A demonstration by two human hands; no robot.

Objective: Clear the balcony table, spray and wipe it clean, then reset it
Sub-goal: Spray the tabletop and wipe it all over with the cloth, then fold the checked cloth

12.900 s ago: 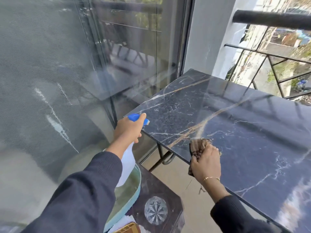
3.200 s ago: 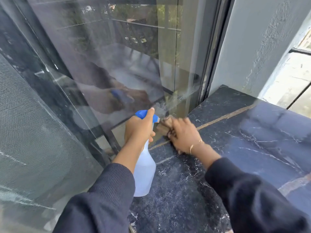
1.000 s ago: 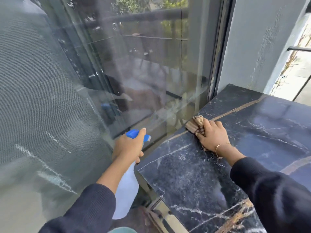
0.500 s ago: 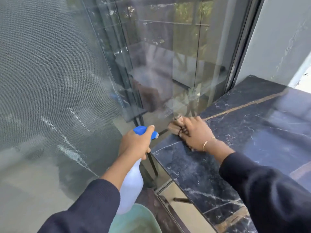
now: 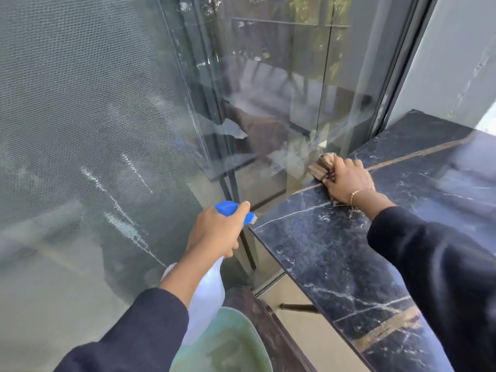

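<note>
Spray bottle [image 5: 206, 296] in left hand [image 5: 214, 232], contents unclear

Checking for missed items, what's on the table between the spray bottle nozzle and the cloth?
Nothing: in the head view only bare marble tabletop lies between the spray bottle nozzle and the cloth.

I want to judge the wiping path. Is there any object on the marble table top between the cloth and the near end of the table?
Nothing visible. The right hand presses the cloth at the table's edge by the glass door; the marble toward the near end shows only veins.
</note>
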